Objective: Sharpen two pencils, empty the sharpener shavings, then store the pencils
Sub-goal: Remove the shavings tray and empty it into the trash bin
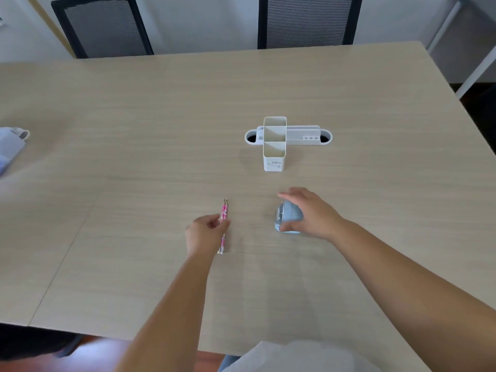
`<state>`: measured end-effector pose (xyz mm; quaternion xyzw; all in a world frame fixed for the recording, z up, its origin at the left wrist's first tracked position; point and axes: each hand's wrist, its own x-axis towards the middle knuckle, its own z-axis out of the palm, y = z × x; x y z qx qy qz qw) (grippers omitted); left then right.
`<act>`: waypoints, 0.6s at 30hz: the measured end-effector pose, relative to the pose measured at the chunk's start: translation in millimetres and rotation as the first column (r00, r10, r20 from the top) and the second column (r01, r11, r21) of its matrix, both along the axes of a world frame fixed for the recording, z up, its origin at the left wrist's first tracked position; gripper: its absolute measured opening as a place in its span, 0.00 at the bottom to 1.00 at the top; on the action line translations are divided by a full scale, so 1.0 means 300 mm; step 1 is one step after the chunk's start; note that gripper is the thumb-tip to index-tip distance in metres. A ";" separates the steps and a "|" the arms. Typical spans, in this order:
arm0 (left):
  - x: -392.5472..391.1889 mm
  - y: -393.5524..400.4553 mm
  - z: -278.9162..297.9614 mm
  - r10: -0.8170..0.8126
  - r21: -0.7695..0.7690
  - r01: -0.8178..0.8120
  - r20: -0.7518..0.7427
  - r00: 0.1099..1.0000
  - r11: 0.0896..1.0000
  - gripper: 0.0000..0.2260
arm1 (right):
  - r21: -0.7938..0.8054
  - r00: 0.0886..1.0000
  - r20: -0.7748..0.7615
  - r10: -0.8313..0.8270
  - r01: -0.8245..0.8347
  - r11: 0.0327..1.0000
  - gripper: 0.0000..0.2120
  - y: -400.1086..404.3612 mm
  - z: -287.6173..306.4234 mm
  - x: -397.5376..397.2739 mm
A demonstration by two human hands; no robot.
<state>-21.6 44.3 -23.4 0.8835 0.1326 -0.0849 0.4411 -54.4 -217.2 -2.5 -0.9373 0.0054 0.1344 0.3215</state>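
Two pink patterned pencils (pixel 224 210) lie side by side on the table, tips pointing away from me. My left hand (pixel 205 233) rests over their middle, thumb and fingers pinching at them. A pale blue pencil sharpener (pixel 287 216) with a clear front stands to the right. My right hand (pixel 311 212) is cupped over it, thumb at its lower edge and fingers spread across the top. A white two-compartment pencil holder (pixel 274 146) stands farther back, empty as far as I can see.
The holder stands on a white cable grommet strip (pixel 308 136) set in the beige table (pixel 134 157). A pale blue-white object (pixel 10 146) lies at the left edge. Two black mesh chairs (pixel 306 21) stand behind the far edge.
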 end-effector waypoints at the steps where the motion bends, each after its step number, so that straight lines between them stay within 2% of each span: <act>1: 0.004 -0.024 0.006 -0.047 -0.009 0.047 0.037 0.998 0.999 0.04 | 0.041 0.997 0.061 -0.044 0.041 0.998 0.36 -0.008 0.000 -0.015; 3: 0.005 -0.092 0.016 -0.195 -0.017 0.198 0.096 0.976 0.980 0.14 | 0.081 0.947 0.265 -0.183 0.168 0.983 0.28 -0.029 -0.012 -0.060; 5: -0.006 -0.180 0.031 -0.412 0.047 0.410 0.136 0.901 0.911 0.19 | 0.118 0.860 0.400 -0.318 0.296 0.948 0.13 -0.047 -0.039 -0.123; 7: -0.019 -0.270 0.035 -0.581 0.134 0.565 0.171 0.796 0.814 0.21 | 0.132 0.873 0.361 -0.329 0.302 0.944 0.06 -0.055 -0.088 -0.188; 8: -0.023 -0.307 0.031 -0.636 0.176 0.612 0.187 0.748 0.771 0.22 | 0.123 0.912 0.271 -0.308 0.284 0.951 0.04 -0.056 -0.117 -0.215; 10: -0.022 -0.360 0.015 -0.697 0.208 0.665 0.182 0.694 0.717 0.22 | 0.033 0.965 0.016 -0.263 0.262 0.964 0.08 -0.056 -0.163 -0.249; 12: -0.018 -0.386 -0.003 -0.728 0.223 0.693 0.172 0.664 0.685 0.21 | -0.048 0.959 -0.136 -0.249 0.244 0.968 0.19 -0.059 -0.187 -0.246; 14: -0.018 -0.394 -0.017 -0.729 0.223 0.694 0.187 0.659 0.684 0.20 | -0.043 0.955 -0.173 -0.241 0.237 0.970 0.25 -0.062 -0.189 -0.220; 18: -0.027 -0.388 -0.027 -0.700 0.173 0.678 0.203 0.685 0.714 0.21 | -0.039 0.949 -0.191 -0.249 0.247 0.968 0.28 -0.078 -0.195 -0.149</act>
